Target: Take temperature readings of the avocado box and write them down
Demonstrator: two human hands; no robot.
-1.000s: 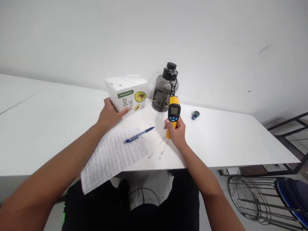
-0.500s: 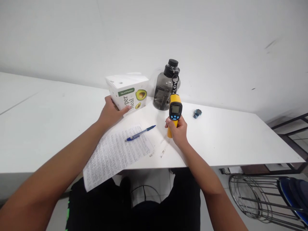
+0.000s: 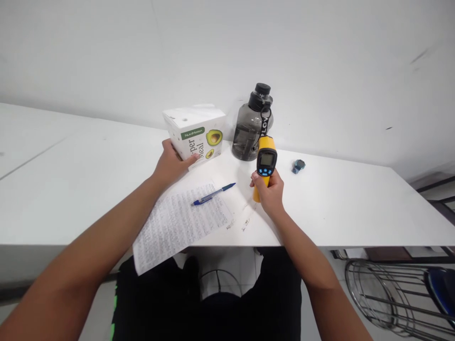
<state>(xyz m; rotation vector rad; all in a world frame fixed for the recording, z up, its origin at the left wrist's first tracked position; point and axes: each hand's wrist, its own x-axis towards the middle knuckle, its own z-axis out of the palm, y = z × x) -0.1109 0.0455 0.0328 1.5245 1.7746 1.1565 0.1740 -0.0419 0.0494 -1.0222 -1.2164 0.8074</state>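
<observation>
My left hand (image 3: 174, 160) grips the lower left side of a white box (image 3: 195, 134) printed with avocados and a green label; its thumb lies across the front. In my right hand (image 3: 270, 188) is a yellow and black infrared thermometer (image 3: 266, 159), held upright by the handle with its small screen and blue buttons facing me. Behind it stands a dark see-through water bottle (image 3: 247, 128) with a black cap and strap, partly hidden by the thermometer. Between my arms a blue pen (image 3: 213, 194) rests on a sheet of handwritten paper (image 3: 177, 227), which overhangs the front table edge.
A small blue watch-like item (image 3: 298, 166) sits on the white table (image 3: 341, 203) to the right. The wall (image 3: 142, 61) rises directly behind. Metal-framed stools (image 3: 391, 298) stand on the floor at lower right.
The whole scene has shifted slightly to the right in view, as if my head turned a little left. Both hands keep the same holds on the box and the thermometer.
</observation>
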